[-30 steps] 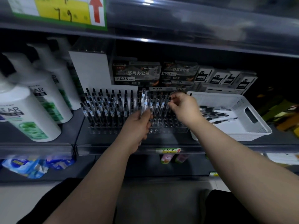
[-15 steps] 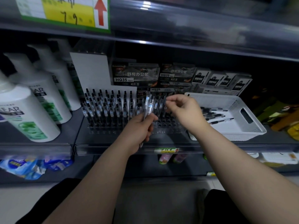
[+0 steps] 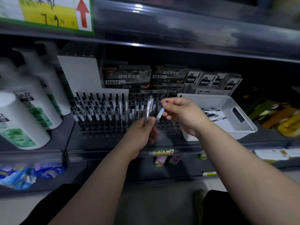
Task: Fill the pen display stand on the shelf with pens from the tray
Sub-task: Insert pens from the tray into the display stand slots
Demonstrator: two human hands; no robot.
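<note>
A clear pen display stand (image 3: 103, 132) sits on the dark shelf, with several black-capped pens upright in its left and middle rows; holes at its front right are bare. My left hand (image 3: 139, 133) is shut on a small bundle of clear pens (image 3: 148, 108) in front of the stand. My right hand (image 3: 181, 114) pinches one pen (image 3: 159, 113) by its top, tilted, just right of the bundle. A white tray (image 3: 227, 101) at the right holds several loose pens (image 3: 212, 114).
Large white bottles (image 3: 21, 120) stand left of the stand. Boxes of pens (image 3: 126, 77) line the shelf's back, and a white card (image 3: 78, 73) stands behind the stand. An upper shelf edge with a price label (image 3: 48, 13) hangs overhead. Yellow packages (image 3: 285, 122) lie at the far right.
My right hand has come back from the stand's rear rows toward the bundle and now holds one pen drawn from it. The left hand has drifted slightly right.
</note>
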